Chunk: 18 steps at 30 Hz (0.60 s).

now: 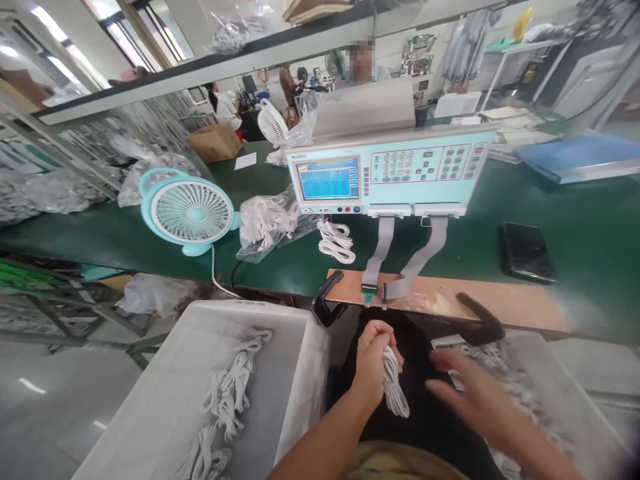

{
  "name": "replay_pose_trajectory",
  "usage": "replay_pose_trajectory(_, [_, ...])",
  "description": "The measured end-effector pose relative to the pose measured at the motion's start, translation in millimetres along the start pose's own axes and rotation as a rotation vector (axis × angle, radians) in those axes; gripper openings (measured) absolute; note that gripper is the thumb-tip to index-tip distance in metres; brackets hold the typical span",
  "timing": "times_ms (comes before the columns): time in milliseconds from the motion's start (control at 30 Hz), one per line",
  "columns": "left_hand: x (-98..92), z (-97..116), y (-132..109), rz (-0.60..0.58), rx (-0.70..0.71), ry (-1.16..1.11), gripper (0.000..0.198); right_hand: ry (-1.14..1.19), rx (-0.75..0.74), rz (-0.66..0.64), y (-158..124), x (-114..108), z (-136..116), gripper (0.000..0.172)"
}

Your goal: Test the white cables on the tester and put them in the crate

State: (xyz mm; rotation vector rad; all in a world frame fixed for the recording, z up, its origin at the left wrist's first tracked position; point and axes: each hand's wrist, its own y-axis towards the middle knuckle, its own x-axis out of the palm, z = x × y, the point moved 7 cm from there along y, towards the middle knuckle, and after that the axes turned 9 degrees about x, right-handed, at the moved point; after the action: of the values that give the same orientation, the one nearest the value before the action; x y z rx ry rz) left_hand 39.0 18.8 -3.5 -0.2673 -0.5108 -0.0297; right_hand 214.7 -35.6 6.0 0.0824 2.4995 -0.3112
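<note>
My left hand is closed around a coiled white cable, which hangs down from it over my lap. To the right of it, my right hand is slightly blurred, with thumb and fingers apart and nothing between them. It is nearest to the right-hand bin, which holds many bundled white cables. Ahead, two grey ribbon cables run from the cable tester down to small connectors at the edge of a wooden board.
A white bin with several coiled cables stands to my left. On the green bench are a fan, a bag of white cables, a loose coiled cable, a phone and a blue folder. People sit farther back.
</note>
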Motion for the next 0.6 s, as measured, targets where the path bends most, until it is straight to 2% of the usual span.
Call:
replay_pose_trajectory(67, [14.1, 5.1, -8.9, -0.064, 0.072, 0.046, 0.005, 0.161, -0.076, -0.285, -11.5, 43.4, -25.5, 0.039])
replay_pose_trajectory(100, [18.9, 10.3, -13.5, -0.102, 0.124, 0.081, 0.004, 0.237, -0.105, -0.333, -14.6, 57.0, -36.8, 0.034])
replay_pose_trajectory(167, [20.8, 23.6, -21.4, -0.16, 0.233, 0.17, 0.008, 0.3, -0.175, -0.311, -14.9, 68.8, -51.4, 0.02])
replay_pose_trajectory(233, [11.1, 32.2, -24.9, -0.153, 0.258, 0.239, 0.015, 0.217, -0.284, -0.176, -11.2, 63.6, -56.0, 0.011])
replay_pose_trajectory(267, [3.6, 31.9, -24.8, -0.14, 0.21, 0.256, 0.018, 0.135, -0.36, -0.106, -9.9, 58.7, -57.1, 0.008])
replay_pose_trajectory(333, [-9.1, 21.3, -24.1, -0.164, 0.018, 0.282, 0.023, -0.051, -0.526, -0.002, -9.6, 50.9, -59.1, 0.006])
replay_pose_trajectory(433, [-20.1, 3.4, -25.1, -0.252, -0.213, 0.303, 0.029, -0.288, -0.678, 0.042, -11.2, 49.5, -63.8, 0.013])
replay_pose_trajectory(533, [-29.4, -2.7, -23.3, -0.212, -0.29, 0.237, 0.028, -0.368, -0.723, 0.032, -14.8, 50.8, -74.3, 0.037])
replay_pose_trajectory(600, [-33.4, -4.3, -23.5, -0.179, -0.336, 0.191, 0.028, -0.318, -0.738, 0.022, -17.7, 50.4, -81.4, 0.036])
